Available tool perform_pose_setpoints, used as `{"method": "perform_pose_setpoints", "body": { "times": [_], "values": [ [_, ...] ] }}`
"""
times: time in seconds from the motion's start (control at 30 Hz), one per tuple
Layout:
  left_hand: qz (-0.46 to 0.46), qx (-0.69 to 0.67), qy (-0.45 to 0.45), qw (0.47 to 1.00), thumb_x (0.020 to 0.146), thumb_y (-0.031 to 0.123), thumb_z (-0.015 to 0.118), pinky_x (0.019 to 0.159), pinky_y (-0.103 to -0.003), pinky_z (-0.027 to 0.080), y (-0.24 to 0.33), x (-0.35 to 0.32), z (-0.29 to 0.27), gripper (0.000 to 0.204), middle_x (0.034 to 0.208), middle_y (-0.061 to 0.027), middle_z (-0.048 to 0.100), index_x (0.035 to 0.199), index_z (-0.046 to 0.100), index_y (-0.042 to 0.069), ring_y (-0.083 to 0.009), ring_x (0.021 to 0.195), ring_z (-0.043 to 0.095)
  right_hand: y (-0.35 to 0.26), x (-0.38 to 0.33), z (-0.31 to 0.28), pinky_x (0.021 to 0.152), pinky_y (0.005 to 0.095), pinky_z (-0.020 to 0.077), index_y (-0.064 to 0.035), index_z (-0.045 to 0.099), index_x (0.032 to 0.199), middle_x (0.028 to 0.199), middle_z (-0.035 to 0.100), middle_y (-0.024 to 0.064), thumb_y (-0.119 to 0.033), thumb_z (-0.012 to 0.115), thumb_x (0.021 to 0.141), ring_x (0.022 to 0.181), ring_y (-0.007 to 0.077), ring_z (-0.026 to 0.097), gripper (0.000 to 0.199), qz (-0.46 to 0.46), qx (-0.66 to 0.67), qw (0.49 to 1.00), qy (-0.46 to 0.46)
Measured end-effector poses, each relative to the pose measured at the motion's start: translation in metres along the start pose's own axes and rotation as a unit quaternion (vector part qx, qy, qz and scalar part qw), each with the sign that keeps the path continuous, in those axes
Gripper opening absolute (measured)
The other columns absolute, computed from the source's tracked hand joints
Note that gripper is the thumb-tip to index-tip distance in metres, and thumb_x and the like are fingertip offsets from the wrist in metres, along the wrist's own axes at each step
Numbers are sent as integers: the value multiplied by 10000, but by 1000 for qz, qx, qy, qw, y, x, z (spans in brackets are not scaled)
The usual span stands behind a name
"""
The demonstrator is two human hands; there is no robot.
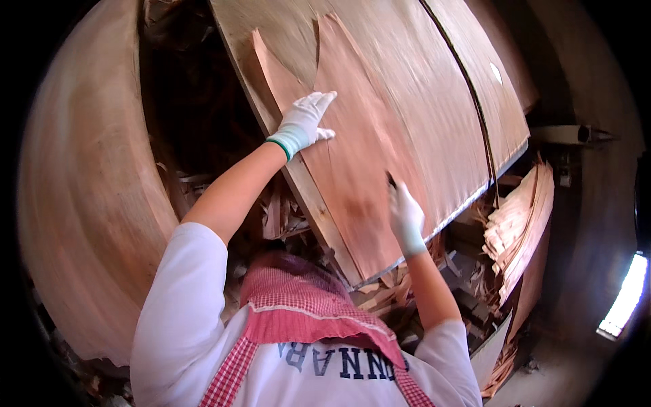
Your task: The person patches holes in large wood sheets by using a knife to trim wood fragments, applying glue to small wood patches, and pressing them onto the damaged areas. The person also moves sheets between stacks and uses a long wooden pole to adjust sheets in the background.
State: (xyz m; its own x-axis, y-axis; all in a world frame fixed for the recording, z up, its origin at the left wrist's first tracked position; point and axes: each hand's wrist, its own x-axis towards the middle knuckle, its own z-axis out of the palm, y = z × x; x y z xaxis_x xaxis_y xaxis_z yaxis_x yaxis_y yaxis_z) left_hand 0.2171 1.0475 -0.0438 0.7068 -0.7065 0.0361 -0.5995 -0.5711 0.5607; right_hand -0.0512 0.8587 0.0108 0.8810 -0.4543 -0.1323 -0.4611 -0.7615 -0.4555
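A person in white work gloves presses the left hand [306, 121] flat, grip open, on a reddish veneer sheet [359, 156] lying atop a stack of pale veneer sheets [434, 102], while the right hand [405, 216] grips a small dark tool [391, 180] against the sheet's lower part, wood scraps [515, 224] heaped beside.

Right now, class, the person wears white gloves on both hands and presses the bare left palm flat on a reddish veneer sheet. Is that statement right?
Not quite. The head view shows the left hand is gloved in white, not bare, like the right hand. The rest holds: the left palm lies flat on the reddish veneer sheet.
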Motion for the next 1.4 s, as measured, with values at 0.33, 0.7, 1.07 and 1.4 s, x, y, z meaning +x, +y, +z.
{"method": "perform_pose_setpoints", "body": {
  "times": [0.33, 0.7, 1.07, 1.4],
  "values": [
    [51, 49, 52, 996, 732, 302, 774, 1085, -374, 353, -8, -1, -1, 703, 1336, -96, 506, 1342, 493, 95, -259, 1254, 474, -95, 158, 57, 614, 458, 544, -105, 569, 968, 818, 706, 117, -269, 533, 923, 724, 328, 696, 174, -170, -223, 955, -100],
    [86, 106, 201, 970, 868, 94, 520, 1060, -376, 387, 58, 40, 79, 310, 1233, -80, 587, 1170, 588, 106, -244, 1197, 519, 60, 56, 1, 565, 515, 497, -101, 478, 983, 731, 667, 182, -330, 502, 960, 659, 410, 650, 232, 30, -201, 974, -97],
    [42, 161, 133, 977, 901, 146, 454, 1154, -414, 270, 63, 42, 81, 481, 1452, -110, 452, 1375, 461, 63, -259, 1359, 404, -55, 166, 51, 733, 519, 535, -36, 556, 987, 854, 684, 247, -309, 423, 971, 819, 414, 677, 304, 103, -109, 988, -40],
    [181, 25, 203, 962, 837, 74, 550, 966, -378, 440, 61, 33, 77, 367, 1181, -17, 617, 1178, 640, 173, -219, 1124, 566, -16, 146, 5, 675, 544, 489, -67, 535, 956, 824, 675, 208, -350, 454, 980, 758, 412, 649, 295, 4, -82, 996, 42]
  ]
}}
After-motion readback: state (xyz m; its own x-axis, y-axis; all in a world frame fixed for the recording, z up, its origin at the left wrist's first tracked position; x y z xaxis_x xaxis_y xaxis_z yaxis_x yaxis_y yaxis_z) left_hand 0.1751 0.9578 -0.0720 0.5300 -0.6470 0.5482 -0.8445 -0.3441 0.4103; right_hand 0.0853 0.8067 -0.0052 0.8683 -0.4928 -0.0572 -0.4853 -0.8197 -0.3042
